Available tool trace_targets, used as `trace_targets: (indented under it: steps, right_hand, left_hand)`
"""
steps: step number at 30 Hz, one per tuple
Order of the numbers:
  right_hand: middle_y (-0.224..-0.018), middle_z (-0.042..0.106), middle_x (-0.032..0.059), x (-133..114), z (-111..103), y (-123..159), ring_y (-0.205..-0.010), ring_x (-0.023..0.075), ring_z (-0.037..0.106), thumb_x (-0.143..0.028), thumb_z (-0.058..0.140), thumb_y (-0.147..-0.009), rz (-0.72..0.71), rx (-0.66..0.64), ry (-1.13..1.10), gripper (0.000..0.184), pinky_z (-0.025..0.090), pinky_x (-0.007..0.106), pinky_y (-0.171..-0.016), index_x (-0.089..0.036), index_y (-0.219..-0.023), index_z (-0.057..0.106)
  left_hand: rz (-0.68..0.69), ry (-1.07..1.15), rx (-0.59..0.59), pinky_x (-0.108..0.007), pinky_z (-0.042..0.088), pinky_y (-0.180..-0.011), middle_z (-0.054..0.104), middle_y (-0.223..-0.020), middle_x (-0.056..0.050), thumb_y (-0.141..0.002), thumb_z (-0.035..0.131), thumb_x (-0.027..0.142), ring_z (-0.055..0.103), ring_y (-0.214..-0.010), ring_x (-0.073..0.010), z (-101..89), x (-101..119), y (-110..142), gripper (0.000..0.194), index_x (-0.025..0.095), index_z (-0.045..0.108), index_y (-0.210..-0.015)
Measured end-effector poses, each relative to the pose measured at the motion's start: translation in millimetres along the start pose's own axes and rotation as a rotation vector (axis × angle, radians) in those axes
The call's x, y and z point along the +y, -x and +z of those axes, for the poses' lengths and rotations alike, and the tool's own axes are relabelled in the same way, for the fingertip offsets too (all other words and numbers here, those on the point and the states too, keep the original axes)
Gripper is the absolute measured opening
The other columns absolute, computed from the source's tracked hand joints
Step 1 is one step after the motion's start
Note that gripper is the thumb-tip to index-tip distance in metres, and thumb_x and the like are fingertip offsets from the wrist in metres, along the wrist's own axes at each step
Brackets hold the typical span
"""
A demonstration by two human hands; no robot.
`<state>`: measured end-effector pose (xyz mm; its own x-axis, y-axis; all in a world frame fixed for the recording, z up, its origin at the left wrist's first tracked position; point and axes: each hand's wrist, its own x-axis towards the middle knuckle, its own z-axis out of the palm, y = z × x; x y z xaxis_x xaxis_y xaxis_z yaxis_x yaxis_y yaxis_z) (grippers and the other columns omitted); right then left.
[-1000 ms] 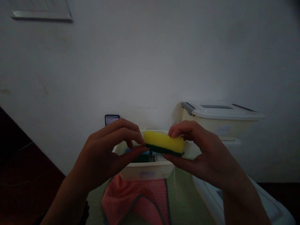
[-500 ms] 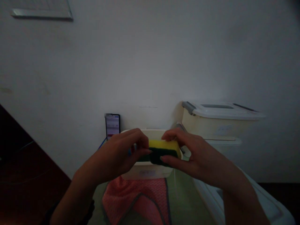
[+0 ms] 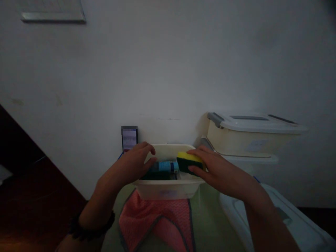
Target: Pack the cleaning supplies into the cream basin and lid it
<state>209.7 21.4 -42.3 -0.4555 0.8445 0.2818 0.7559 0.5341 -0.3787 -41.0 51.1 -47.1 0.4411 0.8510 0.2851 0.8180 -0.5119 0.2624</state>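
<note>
A yellow sponge with a dark green scrub side [image 3: 187,160] is held by my right hand [image 3: 210,168] over the right end of an open white plastic bin [image 3: 168,189]. The sponge is tilted, green side towards me. My left hand [image 3: 135,162] reaches into the left end of the bin with curled fingers beside a blue-labelled item [image 3: 165,165]. Whether it grips anything I cannot tell. Dark contents lie in the bin's bottom.
A pink cloth [image 3: 157,220] lies on a pale green surface in front of the bin. A phone [image 3: 129,139] leans on the white wall behind. Two lidded cream tubs [image 3: 249,136] are stacked at right, and a white lid [image 3: 275,217] lies lower right. Dark floor lies at left.
Both hands have lowered the sponge from above the bin to its right end. My left hand has let go of the sponge and moved to the bin's left end.
</note>
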Motion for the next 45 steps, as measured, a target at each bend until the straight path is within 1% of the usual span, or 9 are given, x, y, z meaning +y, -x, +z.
trace_targets:
  steps: [5,10,15,20,23,28,33,38,45]
  right_hand:
    - [-0.105,0.059,0.0096,0.0,5.7,-3.1,-0.096,0.0225,0.058,-0.018,0.055,-0.083,0.007,-0.051,0.028,0.027,0.045,0.039,-0.085,-0.017,-0.11,0.055]
    - [-0.1,0.062,0.0079,-1.6,9.4,-4.6,-0.094,0.0226,0.06,-0.017,0.058,-0.079,-0.014,-0.142,0.021,0.022,0.046,0.037,-0.084,-0.018,-0.101,0.058]
    - [-0.101,0.063,0.008,-2.6,9.0,-5.1,-0.094,0.0229,0.06,-0.014,0.059,-0.076,-0.015,-0.158,0.012,0.022,0.046,0.037,-0.084,-0.019,-0.098,0.059]
    - [-0.101,0.062,0.0074,-9.7,2.8,-1.9,-0.093,0.0226,0.058,-0.016,0.058,-0.076,0.043,-0.277,-0.019,0.023,0.044,0.036,-0.082,-0.018,-0.099,0.059]
    - [-0.101,0.062,0.0069,-14.2,-1.9,0.0,-0.094,0.0227,0.056,-0.022,0.059,-0.076,0.086,-0.359,-0.029,0.024,0.042,0.034,-0.08,-0.017,-0.1,0.059]
    - [-0.099,0.059,0.0059,-16.2,-11.5,2.3,-0.091,0.0194,0.054,-0.019,0.053,-0.077,0.137,-0.219,-0.018,0.026,0.039,0.03,-0.077,-0.017,-0.103,0.055]
    - [-0.085,0.058,0.0023,-14.5,-14.9,1.6,-0.078,0.0165,0.053,-0.014,0.051,-0.071,0.171,-0.202,-0.02,0.026,0.038,0.027,-0.065,-0.017,-0.097,0.052]
    - [-0.099,0.06,0.0066,-10.0,-7.6,-2.6,-0.087,0.0178,0.055,-0.02,0.054,-0.077,0.13,-0.163,0.006,0.026,0.04,0.028,-0.07,-0.015,-0.103,0.053]
    - [-0.106,0.067,0.0082,-11.6,1.0,-6.2,-0.102,0.0214,0.058,-0.022,0.055,-0.084,0.037,-0.386,0.107,0.027,0.041,0.031,-0.087,-0.02,-0.109,0.065]
  left_hand:
    - [-0.134,-0.088,0.012,-0.044,0.041,-0.093,0.058,-0.115,-0.016,-0.085,0.045,0.035,0.054,-0.109,-0.0282,18.3,-27.3,-7.3,0.034,0.013,0.053,-0.11]
    - [-0.223,-0.142,-0.076,-0.043,0.043,-0.091,0.051,-0.126,-0.021,-0.086,0.041,0.033,0.057,-0.107,-0.0292,21.3,-27.9,-8.4,0.046,0.007,0.044,-0.123]
    - [-0.292,-0.201,-0.047,-0.043,0.041,-0.093,0.048,-0.13,-0.025,-0.088,0.038,0.032,0.053,-0.114,-0.0312,27.2,-28.9,-12.9,0.053,0.003,0.035,-0.132]
    - [-0.32,-0.184,-0.018,-0.04,0.043,-0.089,0.059,-0.108,-0.021,-0.089,0.033,0.026,0.057,-0.103,-0.0291,27.8,-36.0,-21.5,0.038,0.004,0.056,-0.109]
    - [-0.332,-0.172,0.023,-0.037,0.044,-0.084,0.06,-0.103,-0.018,-0.087,0.036,0.03,0.058,-0.097,-0.0276,23.8,-34.3,-23.1,0.034,0.008,0.057,-0.102]
    - [-0.349,-0.1,0.1,-0.035,0.045,-0.073,0.06,-0.098,-0.013,-0.08,0.045,0.047,0.059,-0.088,-0.0263,18.0,-27.9,-20.8,0.036,0.014,0.056,-0.093]
    - [-0.364,-0.13,0.032,-0.033,0.043,-0.064,0.061,-0.089,-0.011,-0.076,0.048,0.052,0.059,-0.08,-0.0255,9.2,-24.9,-18.4,0.038,0.016,0.054,-0.085]
    - [-0.375,-0.141,-0.037,-0.032,0.041,-0.06,0.062,-0.083,-0.011,-0.073,0.048,0.059,0.059,-0.072,-0.025,0.2,-18.5,-17.6,0.044,0.016,0.055,-0.081]
    - [-0.362,-0.14,-0.094,-0.032,0.042,-0.063,0.065,-0.08,-0.011,-0.073,0.046,0.062,0.061,-0.072,-0.0258,-4.6,-14.2,-17.4,0.049,0.015,0.058,-0.08]
